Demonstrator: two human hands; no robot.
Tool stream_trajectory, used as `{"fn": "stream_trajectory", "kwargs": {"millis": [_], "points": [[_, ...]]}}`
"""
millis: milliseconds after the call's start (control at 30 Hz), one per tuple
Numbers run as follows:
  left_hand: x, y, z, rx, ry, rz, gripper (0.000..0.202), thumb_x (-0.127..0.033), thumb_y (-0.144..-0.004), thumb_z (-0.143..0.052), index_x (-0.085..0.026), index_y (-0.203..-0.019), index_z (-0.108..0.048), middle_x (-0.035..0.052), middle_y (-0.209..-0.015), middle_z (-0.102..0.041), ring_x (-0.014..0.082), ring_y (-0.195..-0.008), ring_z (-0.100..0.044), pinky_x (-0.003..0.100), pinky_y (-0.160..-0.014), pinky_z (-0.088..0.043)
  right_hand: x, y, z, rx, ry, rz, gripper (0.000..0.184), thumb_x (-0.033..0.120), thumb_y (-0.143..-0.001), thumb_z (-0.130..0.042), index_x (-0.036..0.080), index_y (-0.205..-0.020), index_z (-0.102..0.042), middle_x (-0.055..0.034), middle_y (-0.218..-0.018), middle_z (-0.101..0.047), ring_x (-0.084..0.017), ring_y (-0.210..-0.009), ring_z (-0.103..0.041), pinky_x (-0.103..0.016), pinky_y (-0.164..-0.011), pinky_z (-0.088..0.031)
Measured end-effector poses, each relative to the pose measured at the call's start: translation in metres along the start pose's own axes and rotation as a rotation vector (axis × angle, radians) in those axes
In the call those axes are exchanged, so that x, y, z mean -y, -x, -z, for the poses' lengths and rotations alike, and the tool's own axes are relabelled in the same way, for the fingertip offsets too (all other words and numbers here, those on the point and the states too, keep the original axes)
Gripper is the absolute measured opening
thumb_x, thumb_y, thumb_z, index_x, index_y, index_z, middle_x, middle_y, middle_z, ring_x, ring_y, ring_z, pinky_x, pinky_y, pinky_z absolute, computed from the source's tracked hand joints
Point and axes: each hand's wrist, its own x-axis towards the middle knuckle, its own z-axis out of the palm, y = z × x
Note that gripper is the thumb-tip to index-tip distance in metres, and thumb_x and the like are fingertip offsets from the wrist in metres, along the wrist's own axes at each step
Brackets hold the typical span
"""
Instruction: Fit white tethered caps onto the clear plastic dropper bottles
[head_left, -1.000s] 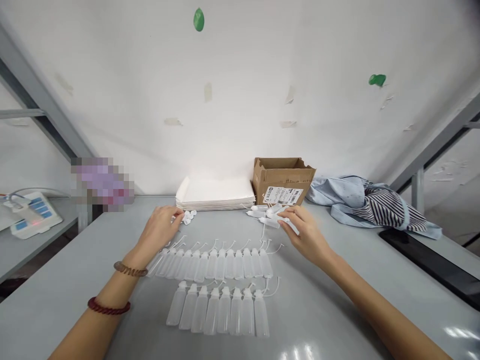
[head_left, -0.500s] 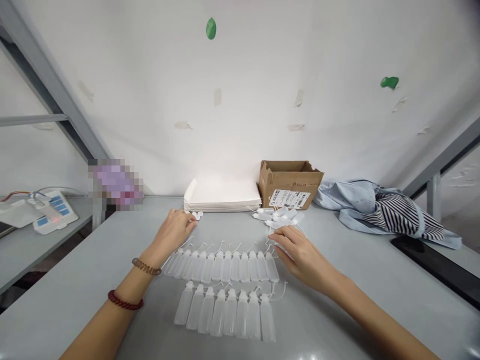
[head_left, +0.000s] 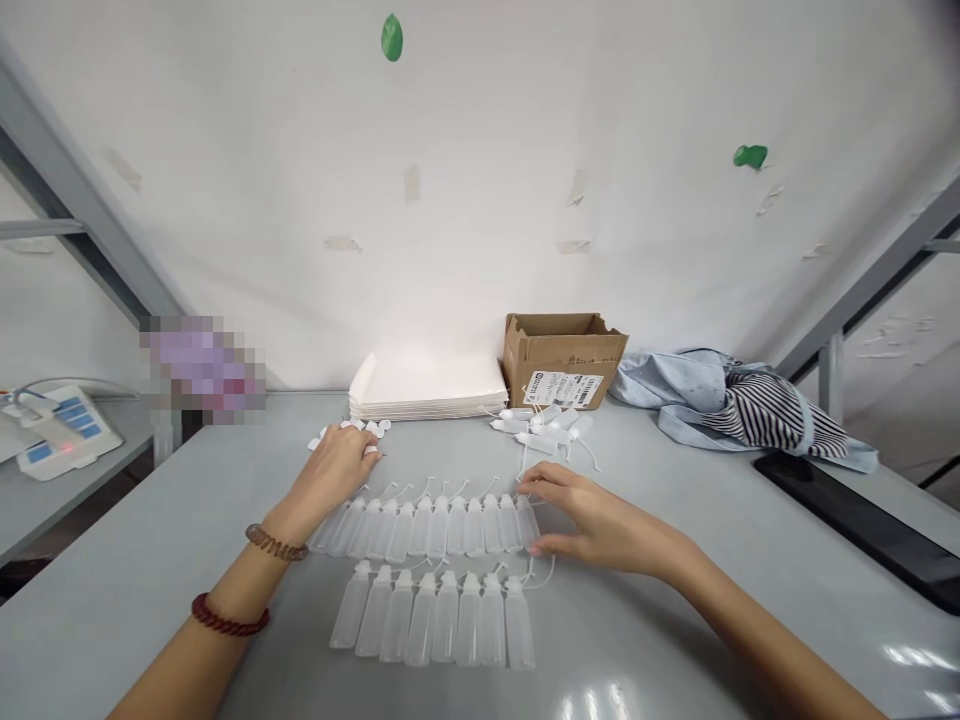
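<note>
My left hand is at the small white caps behind the bottles. Its fingers are curled together, with a white cap at the fingertips, partly hidden. My right hand is beside the right end of the back row of translucent squeeze bottles. Thumb and fingers are spread around the end bottle, near or lightly touching it; I cannot tell which. In front lies a second row of squeeze bottles, their strap-like tips pointing away from me.
Several loose bottles lie before an open cardboard box. A stack of white sheets or envelopes is beside the box. Blue and striped cloth and a long black object lie at the right, a white device at far left.
My right hand has come down from near the loose bottles to the end of the back row, its thumb and fingers spreading. My left hand has shifted over the caps. The view has shifted slightly.
</note>
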Motion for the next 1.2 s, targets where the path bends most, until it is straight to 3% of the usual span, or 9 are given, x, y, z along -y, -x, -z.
{"fn": "stream_trajectory", "kwargs": {"millis": [167,367,567,767,867,967,1033,1200], "points": [[-0.002,0.001,0.004,0.033,-0.018,-0.043,0.025,-0.021,-0.079,-0.042,-0.019,-0.057,-0.054,0.0090,-0.066,-0.061,0.0275,-0.072,-0.056,0.032,-0.063,-0.036,0.001,0.002,0.000,0.050,-0.019,-0.030,0.048,0.031,-0.077,-0.066,0.020,-0.122,-0.053,-0.0080,-0.123,-0.049,-0.023,-0.108,-0.054,-0.038,-0.093,-0.045],[-0.003,0.003,0.006,0.040,0.013,-0.063,0.024,-0.018,-0.074,-0.042,-0.020,-0.050,-0.047,0.0049,-0.055,-0.054,0.0233,-0.059,-0.053,0.032,-0.061,-0.034,-0.001,0.001,-0.003,0.076,-0.019,-0.028,0.049,0.029,-0.079,-0.063,0.019,-0.125,-0.051,-0.0092,-0.128,-0.047,-0.024,-0.114,-0.049,-0.039,-0.098,-0.041],[-0.008,0.007,0.010,-0.028,0.107,-0.009,0.017,-0.023,-0.070,-0.047,-0.020,-0.057,-0.057,0.0069,-0.063,-0.062,0.0256,-0.068,-0.057,0.032,-0.065,-0.038,-0.001,0.000,-0.002,0.039,0.006,-0.004,0.051,0.029,-0.076,-0.065,0.017,-0.124,-0.052,-0.0108,-0.127,-0.049,-0.025,-0.117,-0.048,-0.040,-0.100,-0.040],[-0.026,0.012,0.024,-0.136,0.246,0.042,0.025,-0.035,-0.075,-0.046,-0.017,-0.082,-0.062,0.0088,-0.086,-0.067,0.0265,-0.087,-0.058,0.032,-0.070,-0.043,0.002,0.003,0.005,-0.140,0.057,0.064,0.048,0.030,-0.078,-0.065,0.020,-0.122,-0.051,-0.0092,-0.121,-0.052,-0.023,-0.113,-0.050,-0.038,-0.095,-0.045],[-0.048,0.020,0.030,-0.128,0.498,0.086,0.029,-0.043,-0.075,-0.050,-0.018,-0.084,-0.063,0.0055,-0.086,-0.067,0.0220,-0.079,-0.059,0.030,-0.069,-0.044,0.000,0.002,0.000,-0.265,0.084,0.163,0.049,0.026,-0.081,-0.062,0.020,-0.126,-0.046,-0.0120,-0.124,-0.049,-0.022,-0.112,-0.052,-0.037,-0.093,-0.047],[-0.075,0.031,0.032,0.067,0.969,0.104,0.031,-0.047,-0.074,-0.058,-0.019,-0.086,-0.062,0.0033,-0.079,-0.064,0.0187,-0.070,-0.057,0.028,-0.062,-0.044,0.000,0.001,-0.012,-0.381,0.120,0.319,0.049,0.022,-0.083,-0.059,0.018,-0.129,-0.042,-0.0155,-0.123,-0.048,-0.022,-0.113,-0.052,-0.036,-0.091,-0.048],[-0.091,0.037,0.031,0.148,1.188,0.097,0.029,-0.045,-0.073,-0.063,-0.017,-0.082,-0.063,0.0034,-0.080,-0.063,0.0181,-0.074,-0.057,0.027,-0.066,-0.044,0.003,0.001,-0.019,-0.417,0.145,0.384,0.050,0.019,-0.085,-0.056,0.015,-0.132,-0.039,-0.0176,-0.122,-0.048,-0.022,-0.112,-0.052,-0.034,-0.088,-0.050],[-0.108,0.048,0.028,0.256,1.369,0.106,0.024,-0.042,-0.074,-0.065,-0.019,-0.083,-0.066,0.0007,-0.080,-0.063,0.0151,-0.074,-0.053,0.024,-0.069,-0.041,0.018,0.004,-0.030,-0.431,0.228,0.444,0.048,0.017,-0.086,-0.052,0.012,-0.132,-0.037,-0.0200,-0.118,-0.050,-0.021,-0.098,-0.059,-0.030,-0.076,-0.055]]}}
